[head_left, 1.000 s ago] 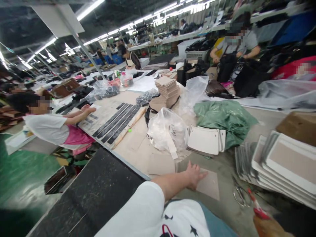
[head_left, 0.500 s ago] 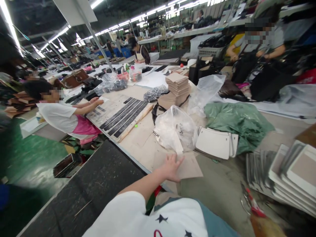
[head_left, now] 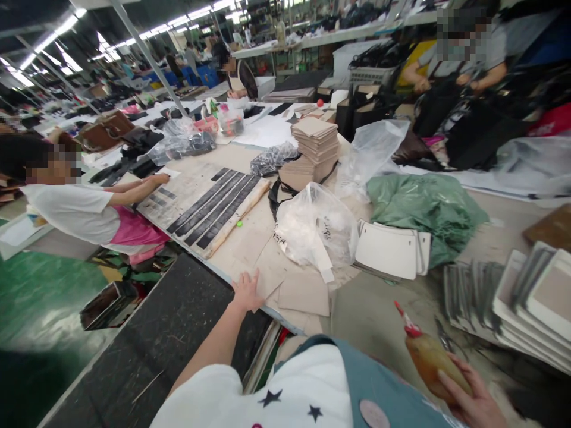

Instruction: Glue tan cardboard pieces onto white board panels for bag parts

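My left hand (head_left: pixel 247 292) lies with fingers spread at the table's near edge, on what looks like a corner of thin beige board. Just right of it a flat beige sheet (head_left: pixel 304 293) rests on the table. My right hand (head_left: pixel 475 389) is wrapped round an amber squeeze bottle (head_left: pixel 432 362) with a red nozzle, tilted up and to the left over the table. Dark-handled scissors (head_left: pixel 444 337) lie behind the bottle, partly hidden by it.
A clear plastic bag (head_left: pixel 307 229) and white panels (head_left: pixel 387 251) lie ahead, beside a green plastic bag (head_left: pixel 423 211). Stacked grey-edged panels (head_left: pixel 530 303) stand at right. Further back is a pile of beige boards (head_left: pixel 314 148). A co-worker (head_left: pixel 75 208) sits at left by black strips (head_left: pixel 218 208).
My left hand has moved left, off the middle of the beige sheet. The bottle has moved up and left, and my right hand now shows around it. The view has turned slightly right.
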`<action>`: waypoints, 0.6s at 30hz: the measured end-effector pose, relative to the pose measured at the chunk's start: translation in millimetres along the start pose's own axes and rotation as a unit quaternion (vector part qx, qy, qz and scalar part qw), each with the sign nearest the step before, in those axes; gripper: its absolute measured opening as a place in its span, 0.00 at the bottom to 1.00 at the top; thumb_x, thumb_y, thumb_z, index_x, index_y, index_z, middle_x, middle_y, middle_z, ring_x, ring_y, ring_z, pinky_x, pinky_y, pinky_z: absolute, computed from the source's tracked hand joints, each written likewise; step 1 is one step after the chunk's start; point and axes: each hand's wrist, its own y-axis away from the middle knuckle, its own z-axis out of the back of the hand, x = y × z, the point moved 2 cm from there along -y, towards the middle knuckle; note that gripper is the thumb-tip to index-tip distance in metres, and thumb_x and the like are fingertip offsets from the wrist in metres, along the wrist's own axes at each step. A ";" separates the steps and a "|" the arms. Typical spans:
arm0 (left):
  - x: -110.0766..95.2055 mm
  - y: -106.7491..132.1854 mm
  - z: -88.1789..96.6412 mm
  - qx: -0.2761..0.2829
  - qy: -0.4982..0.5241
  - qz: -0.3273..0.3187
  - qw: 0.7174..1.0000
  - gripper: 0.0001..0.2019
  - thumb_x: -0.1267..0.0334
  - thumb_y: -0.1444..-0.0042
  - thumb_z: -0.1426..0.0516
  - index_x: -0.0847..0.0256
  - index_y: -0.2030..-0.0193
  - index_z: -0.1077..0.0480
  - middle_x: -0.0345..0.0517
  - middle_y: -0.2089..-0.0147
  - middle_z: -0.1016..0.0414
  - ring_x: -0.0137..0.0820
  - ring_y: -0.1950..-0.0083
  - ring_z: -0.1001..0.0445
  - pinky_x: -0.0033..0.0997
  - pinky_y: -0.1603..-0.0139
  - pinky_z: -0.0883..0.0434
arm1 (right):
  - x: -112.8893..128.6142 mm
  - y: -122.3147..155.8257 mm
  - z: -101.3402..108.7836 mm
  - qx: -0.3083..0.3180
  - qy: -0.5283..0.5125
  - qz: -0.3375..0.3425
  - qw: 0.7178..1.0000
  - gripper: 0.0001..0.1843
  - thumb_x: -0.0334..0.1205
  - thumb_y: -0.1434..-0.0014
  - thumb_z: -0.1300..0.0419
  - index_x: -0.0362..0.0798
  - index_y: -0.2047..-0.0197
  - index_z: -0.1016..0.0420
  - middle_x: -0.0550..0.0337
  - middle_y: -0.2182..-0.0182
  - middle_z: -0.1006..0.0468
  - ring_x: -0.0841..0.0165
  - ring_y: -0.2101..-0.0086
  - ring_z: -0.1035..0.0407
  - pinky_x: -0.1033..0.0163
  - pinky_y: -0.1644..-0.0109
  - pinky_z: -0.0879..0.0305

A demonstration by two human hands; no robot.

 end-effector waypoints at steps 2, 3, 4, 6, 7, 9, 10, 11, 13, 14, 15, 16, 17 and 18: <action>-5.7 -3.2 4.1 -0.021 -0.012 0.005 1.000 0.58 0.44 0.62 0.39 0.60 0.32 0.69 0.73 0.32 0.64 0.62 0.32 0.66 0.67 0.43 0.59 | 11.9 4.1 -2.1 -0.051 -0.087 -0.071 0.992 0.26 0.59 0.49 0.51 0.73 0.46 0.48 0.54 0.49 0.34 0.50 0.50 0.35 0.50 0.55 0.30; -12.4 -4.2 7.2 -0.037 -0.022 -0.005 0.999 0.58 0.43 0.62 0.39 0.60 0.32 0.69 0.72 0.31 0.65 0.62 0.32 0.68 0.67 0.43 0.60 | 17.3 6.0 -2.5 -0.070 -0.134 -0.104 0.983 0.24 0.59 0.51 0.48 0.70 0.49 0.42 0.54 0.49 0.33 0.49 0.51 0.34 0.51 0.55 0.30; -22.0 -5.0 10.0 -0.054 -0.031 -0.032 0.998 0.57 0.43 0.62 0.39 0.59 0.32 0.68 0.70 0.31 0.66 0.60 0.32 0.69 0.66 0.42 0.62 | 22.5 7.6 -2.9 -0.081 -0.178 -0.131 0.972 0.23 0.58 0.53 0.44 0.67 0.52 0.39 0.54 0.49 0.33 0.49 0.50 0.34 0.51 0.54 0.30; -48.7 -6.1 12.3 -0.066 -0.049 -0.127 0.988 0.54 0.43 0.60 0.40 0.58 0.32 0.66 0.66 0.30 0.66 0.57 0.31 0.69 0.64 0.40 0.64 | 32.1 9.8 -3.3 -0.094 -0.236 -0.164 0.953 0.23 0.57 0.56 0.40 0.64 0.55 0.36 0.54 0.49 0.33 0.49 0.49 0.35 0.53 0.53 0.30; -63.9 -6.5 11.3 -0.058 -0.057 -0.183 0.980 0.53 0.44 0.59 0.40 0.57 0.32 0.65 0.65 0.30 0.65 0.55 0.31 0.69 0.63 0.39 0.64 | 36.6 10.7 -3.4 -0.096 -0.250 -0.172 0.948 0.24 0.57 0.57 0.39 0.63 0.56 0.36 0.54 0.50 0.33 0.49 0.49 0.35 0.53 0.54 0.30; -92.8 -7.9 6.0 -0.031 -0.078 -0.273 0.958 0.53 0.45 0.60 0.39 0.57 0.32 0.63 0.64 0.30 0.63 0.55 0.31 0.67 0.65 0.40 0.65 | 44.3 12.5 -2.9 -0.099 -0.257 -0.180 0.944 0.26 0.55 0.60 0.36 0.59 0.56 0.34 0.54 0.52 0.31 0.49 0.50 0.34 0.55 0.55 0.29; -104.9 -9.1 2.7 -0.020 -0.091 -0.302 0.949 0.53 0.46 0.60 0.38 0.56 0.32 0.63 0.64 0.31 0.62 0.56 0.31 0.67 0.66 0.40 0.66 | 47.3 13.7 -2.1 -0.106 -0.257 -0.180 0.944 0.28 0.54 0.62 0.34 0.57 0.57 0.33 0.55 0.53 0.30 0.50 0.51 0.33 0.56 0.55 0.28; -114.8 -10.6 -0.4 -0.010 -0.105 -0.322 0.941 0.54 0.46 0.61 0.38 0.56 0.32 0.64 0.65 0.31 0.61 0.57 0.32 0.66 0.68 0.41 0.66 | 49.3 15.2 -1.1 -0.115 -0.258 -0.181 0.942 0.30 0.53 0.65 0.33 0.56 0.57 0.32 0.56 0.54 0.29 0.51 0.53 0.32 0.58 0.56 0.27; -127.5 -13.8 -4.8 -0.002 -0.127 -0.345 0.930 0.55 0.47 0.62 0.37 0.56 0.32 0.64 0.67 0.32 0.59 0.59 0.32 0.62 0.70 0.42 0.67 | 49.4 19.3 1.1 -0.131 -0.280 -0.188 0.932 0.33 0.51 0.68 0.31 0.54 0.56 0.32 0.59 0.55 0.29 0.55 0.54 0.31 0.62 0.58 0.27; -130.6 -15.3 -5.9 -0.002 -0.134 -0.350 0.927 0.56 0.48 0.63 0.36 0.56 0.32 0.65 0.68 0.32 0.58 0.59 0.33 0.60 0.71 0.43 0.67 | 47.2 21.7 1.8 -0.135 -0.299 -0.194 0.925 0.34 0.51 0.69 0.30 0.54 0.56 0.32 0.61 0.55 0.29 0.57 0.55 0.31 0.65 0.58 0.28; -132.2 -16.7 -6.2 -0.004 -0.137 -0.352 0.926 0.57 0.49 0.64 0.36 0.57 0.32 0.66 0.69 0.33 0.57 0.59 0.33 0.58 0.71 0.43 0.66 | 43.7 24.2 2.3 -0.136 -0.321 -0.199 0.916 0.34 0.50 0.69 0.30 0.54 0.55 0.32 0.63 0.54 0.30 0.60 0.55 0.31 0.68 0.59 0.29; -132.5 -17.7 -6.0 -0.006 -0.137 -0.354 0.925 0.58 0.49 0.64 0.36 0.58 0.32 0.67 0.71 0.33 0.56 0.59 0.34 0.57 0.70 0.43 0.65 | 39.3 26.7 2.5 -0.133 -0.342 -0.200 0.909 0.34 0.49 0.68 0.29 0.55 0.55 0.33 0.64 0.54 0.30 0.62 0.55 0.31 0.69 0.59 0.29; -132.2 -18.5 -5.5 -0.008 -0.136 -0.356 0.924 0.59 0.49 0.65 0.36 0.59 0.32 0.67 0.71 0.34 0.56 0.58 0.34 0.57 0.70 0.42 0.65 | 34.3 29.0 2.6 -0.132 -0.358 -0.198 0.903 0.34 0.48 0.67 0.29 0.56 0.54 0.33 0.65 0.53 0.31 0.64 0.56 0.31 0.70 0.59 0.30; -131.4 -18.9 -5.0 -0.009 -0.133 -0.358 0.924 0.60 0.49 0.65 0.36 0.60 0.32 0.68 0.72 0.34 0.56 0.58 0.33 0.58 0.69 0.42 0.64 | 29.2 31.2 2.6 -0.131 -0.367 -0.192 0.901 0.34 0.48 0.66 0.29 0.56 0.53 0.34 0.65 0.53 0.31 0.64 0.56 0.31 0.71 0.59 0.30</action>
